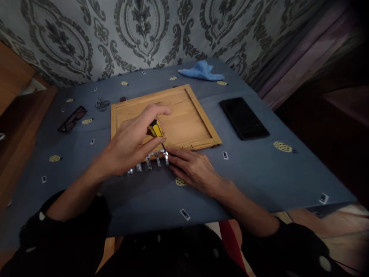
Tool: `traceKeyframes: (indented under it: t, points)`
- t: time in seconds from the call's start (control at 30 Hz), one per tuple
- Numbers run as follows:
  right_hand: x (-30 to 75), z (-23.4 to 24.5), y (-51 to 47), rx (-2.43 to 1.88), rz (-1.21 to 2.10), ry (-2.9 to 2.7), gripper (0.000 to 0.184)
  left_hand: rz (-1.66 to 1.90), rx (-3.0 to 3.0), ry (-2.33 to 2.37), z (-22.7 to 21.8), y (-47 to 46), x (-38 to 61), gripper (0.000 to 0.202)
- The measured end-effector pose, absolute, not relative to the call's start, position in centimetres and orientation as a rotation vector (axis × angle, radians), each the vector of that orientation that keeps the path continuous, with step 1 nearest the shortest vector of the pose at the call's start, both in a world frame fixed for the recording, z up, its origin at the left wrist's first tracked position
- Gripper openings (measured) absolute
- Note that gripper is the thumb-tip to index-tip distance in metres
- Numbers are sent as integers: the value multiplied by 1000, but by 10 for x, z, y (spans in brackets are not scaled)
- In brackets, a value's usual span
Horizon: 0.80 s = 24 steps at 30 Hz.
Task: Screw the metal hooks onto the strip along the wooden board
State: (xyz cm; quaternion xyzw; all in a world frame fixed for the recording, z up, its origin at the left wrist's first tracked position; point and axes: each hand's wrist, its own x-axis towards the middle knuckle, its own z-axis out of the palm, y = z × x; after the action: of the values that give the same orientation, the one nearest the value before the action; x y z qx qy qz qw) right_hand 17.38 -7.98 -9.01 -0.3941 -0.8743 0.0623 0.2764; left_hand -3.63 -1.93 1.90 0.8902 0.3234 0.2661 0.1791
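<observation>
My left hand (128,142) is closed around a screwdriver (156,128) with a yellow and black handle. Its thin shaft slants down to the right end of a shiny metal hook rack (148,161). Several hooks of this rack hang along the front edge of a wooden framed board (168,111), which lies on the table. My right hand (196,167) pinches the rack's right end against the board, with its fingers pressed together; the fingertips are partly hidden. The screwdriver's tip meets the rack close to these fingers, but a screw there is too small to make out.
A blue cloth (201,71) lies at the back of the table (138,219), and a black phone (243,117) right of the board. To the left are dark glasses (72,119) and a small metal bunch, perhaps keys (102,104). Wooden furniture (25,127) borders the left side; a patterned wall rises behind.
</observation>
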Motion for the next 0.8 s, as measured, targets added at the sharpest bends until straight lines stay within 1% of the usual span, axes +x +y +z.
traceKeyframes:
  t: [0.17, 0.43, 0.57, 0.8]
  points:
    - [175, -89, -81, -1005, 188, -2340, 28, 710, 2582, 935, 22, -22, -35, 43]
    - [172, -89, -82, -1056, 149, -2317, 30, 664, 2595, 931, 22, -22, -35, 43]
    - [167, -88, -82, -1088, 116, -2287, 24, 658, 2607, 945, 22, -22, -35, 44]
    - [166, -86, -81, -1106, 165, -2280, 21, 655, 2589, 932, 21, -22, -36, 46]
